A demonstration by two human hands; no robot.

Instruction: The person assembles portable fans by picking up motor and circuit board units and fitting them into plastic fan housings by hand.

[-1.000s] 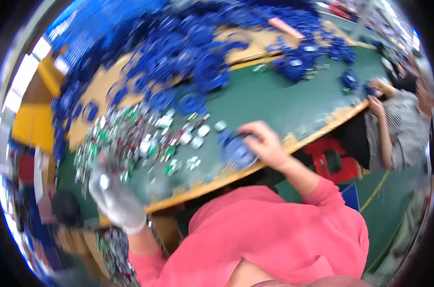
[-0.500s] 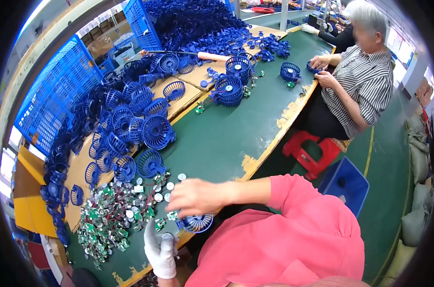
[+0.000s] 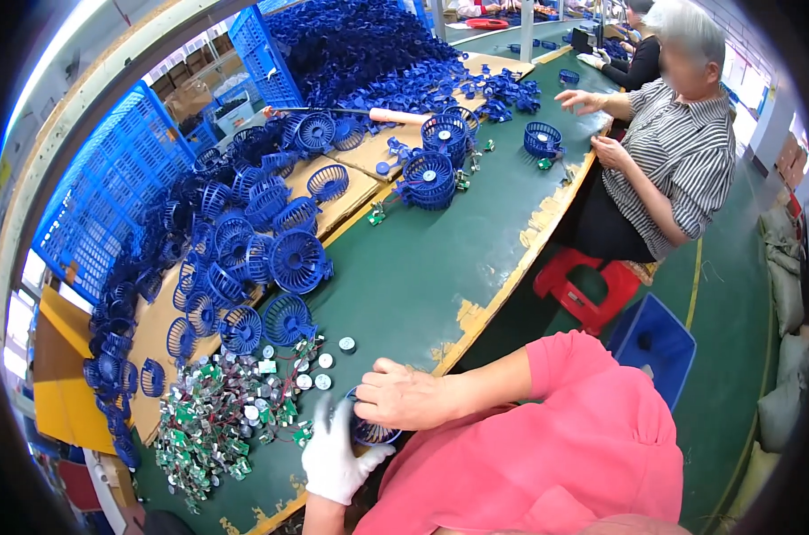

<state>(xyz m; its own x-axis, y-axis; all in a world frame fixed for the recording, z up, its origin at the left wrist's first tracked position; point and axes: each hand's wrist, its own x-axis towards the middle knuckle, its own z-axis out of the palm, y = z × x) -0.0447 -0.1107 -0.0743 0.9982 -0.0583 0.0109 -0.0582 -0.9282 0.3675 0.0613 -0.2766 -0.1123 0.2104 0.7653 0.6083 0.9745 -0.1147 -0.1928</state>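
Note:
At the table's near edge, both my hands are at a blue round fan housing (image 3: 377,435) with slatted sides. My left hand (image 3: 333,456), in a white glove, has its thumb along the near side of the housing and its fingers at the left rim. My bare right hand (image 3: 397,394) is curled over the housing's far rim, its fingertips hidden. Whatever sits inside the housing is mostly covered by the hands. Just beyond lie several small round motors (image 3: 323,382). To the left is a heap of green circuit boards (image 3: 204,423) with wires and motors.
Blue fan housings (image 3: 297,261) are piled along cardboard on the left, beside a blue crate (image 3: 110,196). Farther along the green table (image 3: 404,267) stand stacked housings (image 3: 427,180). A co-worker in a striped shirt (image 3: 667,152) sits right, near a red stool (image 3: 587,290) and blue bin (image 3: 654,343).
My left hand has moved right and onto the housing; a round motor showed at its fingers before. My right hand has moved right and down onto it. The co-worker's hand has reached out over the table.

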